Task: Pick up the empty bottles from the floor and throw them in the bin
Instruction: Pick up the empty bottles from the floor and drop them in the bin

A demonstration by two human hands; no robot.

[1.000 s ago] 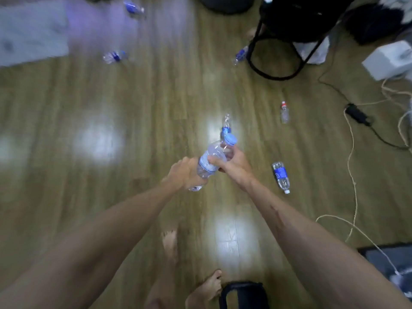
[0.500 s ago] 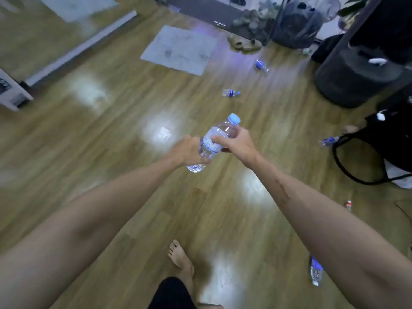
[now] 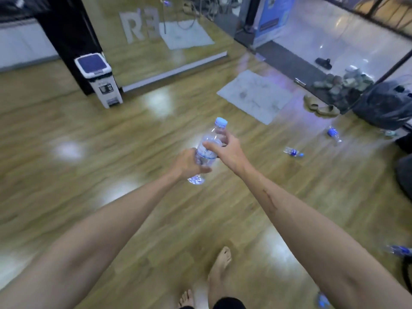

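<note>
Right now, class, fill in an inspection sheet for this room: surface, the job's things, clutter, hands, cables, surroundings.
Surface: glossy wooden floor.
Job's things: held bottle, blue cap on; pedal bin far left, lid closed; loose bottles lying to the right.
Clutter: grey mat, sandals, dark bag.
Hands: left hand grips the bottle's lower half; right hand grips its upper half.
Cables: nothing seen.
Surroundings: black pillar, glass partition.

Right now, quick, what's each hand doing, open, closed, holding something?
Left hand: closed around the lower part of the clear bottle.
Right hand: closed around the same bottle's upper part, below the blue cap.
</note>
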